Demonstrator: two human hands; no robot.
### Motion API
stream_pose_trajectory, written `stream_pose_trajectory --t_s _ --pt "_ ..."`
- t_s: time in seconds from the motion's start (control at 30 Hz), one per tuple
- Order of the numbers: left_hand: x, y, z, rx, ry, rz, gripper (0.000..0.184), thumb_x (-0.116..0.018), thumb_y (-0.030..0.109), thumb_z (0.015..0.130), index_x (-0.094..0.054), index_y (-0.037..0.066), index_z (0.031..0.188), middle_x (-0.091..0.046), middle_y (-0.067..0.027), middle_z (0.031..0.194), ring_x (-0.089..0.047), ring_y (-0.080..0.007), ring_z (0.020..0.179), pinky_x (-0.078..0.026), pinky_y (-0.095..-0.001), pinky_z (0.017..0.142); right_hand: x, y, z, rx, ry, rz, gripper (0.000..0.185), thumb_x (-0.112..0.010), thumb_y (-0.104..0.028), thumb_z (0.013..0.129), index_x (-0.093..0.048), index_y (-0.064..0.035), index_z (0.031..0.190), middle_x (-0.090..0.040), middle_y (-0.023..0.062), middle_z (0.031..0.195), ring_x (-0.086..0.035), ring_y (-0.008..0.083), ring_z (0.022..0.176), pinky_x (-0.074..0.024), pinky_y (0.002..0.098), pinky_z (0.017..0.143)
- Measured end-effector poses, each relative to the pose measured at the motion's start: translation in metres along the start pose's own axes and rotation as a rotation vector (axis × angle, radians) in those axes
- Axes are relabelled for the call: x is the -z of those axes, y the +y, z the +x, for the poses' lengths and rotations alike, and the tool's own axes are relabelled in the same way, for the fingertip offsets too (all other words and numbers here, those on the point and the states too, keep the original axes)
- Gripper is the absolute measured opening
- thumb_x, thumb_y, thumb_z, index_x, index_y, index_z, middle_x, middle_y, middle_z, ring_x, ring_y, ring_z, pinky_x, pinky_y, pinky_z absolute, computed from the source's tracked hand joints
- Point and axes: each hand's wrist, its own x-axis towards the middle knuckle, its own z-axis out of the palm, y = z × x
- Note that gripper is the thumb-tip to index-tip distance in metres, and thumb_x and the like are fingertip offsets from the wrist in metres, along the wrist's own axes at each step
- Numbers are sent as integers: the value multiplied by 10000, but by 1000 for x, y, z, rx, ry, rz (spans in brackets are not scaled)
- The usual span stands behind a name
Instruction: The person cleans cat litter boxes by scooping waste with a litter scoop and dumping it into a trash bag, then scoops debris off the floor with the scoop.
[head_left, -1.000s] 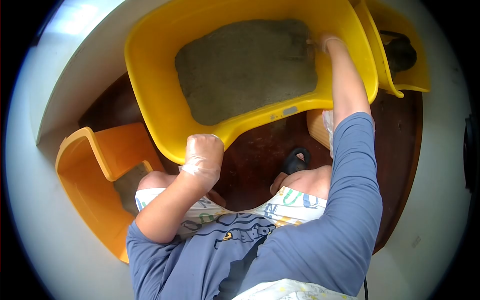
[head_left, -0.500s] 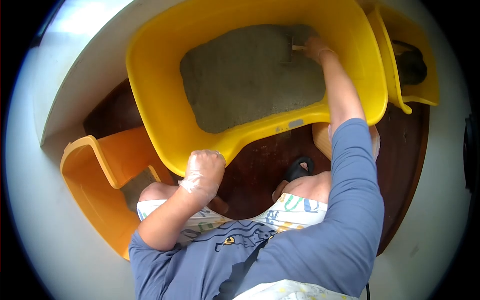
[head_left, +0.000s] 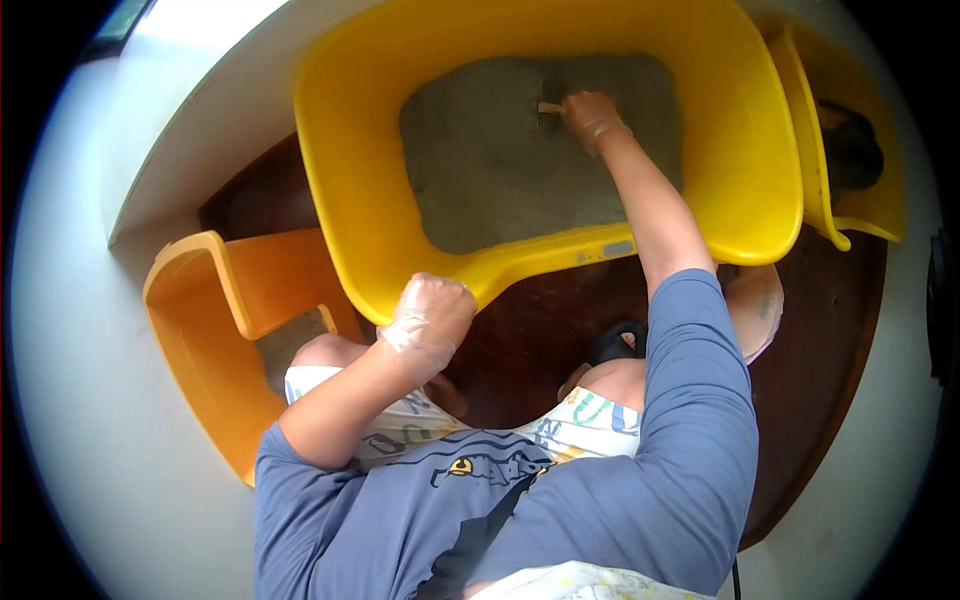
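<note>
A big yellow litter box (head_left: 735,190) with a layer of grey litter (head_left: 470,160) in its bottom fills the upper middle. My right hand (head_left: 590,112), in a clear plastic glove, reaches over the near rim and is closed round the short pale handle (head_left: 550,107) of a scoop-like tool. The tool's thin head stands against the litter and is hard to make out. My left hand (head_left: 437,308), also in clear plastic, is closed on the box's near left corner, with the fingertips hidden.
An orange plastic part (head_left: 205,340) with grey material in it lies at the left. At the right stands another yellow plastic part (head_left: 805,120) with a dark object (head_left: 855,150) in it. A pale tub (head_left: 755,305) sits beside my right arm, on dark red flooring (head_left: 530,320).
My right hand and the tool have moved left across the litter, from the right side towards the middle. My left hand stays on the corner. The view has shifted slightly.
</note>
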Motion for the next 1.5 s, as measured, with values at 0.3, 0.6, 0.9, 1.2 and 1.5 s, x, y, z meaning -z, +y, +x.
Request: stream_pose_trajectory --t_s 0.3,0.6,0.9,1.2,1.5 --pt "-4 4 4 20 48 -51 98 -657 109 769 -744 72 744 -725 -117 762 -727 -256 732 -560 -370 644 -4 -63 7 137 -3 61 275 -541 -238 937 -774 -91 942 -729 205 987 -700 391 949 -564 479 835" --pt "-5 5 6 42 72 2 92 -667 114 764 -753 82 752 -725 -110 744 -729 -255 726 -558 -364 638 -35 -90 -3 96 -55 151 313 -593 -242 910 -740 -250 1186 -728 163 1014 -697 363 944 -566 452 851" --pt "-20 5 10 110 163 65 90 -668 124 779 -752 97 763 -723 -79 744 -721 -232 723 -544 -360 619 -25 -88 -12 -77 22 737 340 -682 -361 823 -760 -52 943 -716 227 939 -689 391 902 -539 439 818" --pt "-29 11 16 185 197 143 83 -665 152 804 -728 107 774 -698 -69 742 -701 -222 738 -515 -356 638 31 -70 -37 -99 101 731 341 -689 -350 814 -747 -48 960 -716 204 895 -684 382 880 -532 409 790" --pt "-31 12 15 192 186 176 129 -691 224 813 -717 105 772 -681 -66 737 -685 -223 753 -494 -362 634 22 -60 -40 -106 106 550 362 -680 -368 841 -754 -59 1013 -711 224 1008 -673 403 969 -532 444 869"
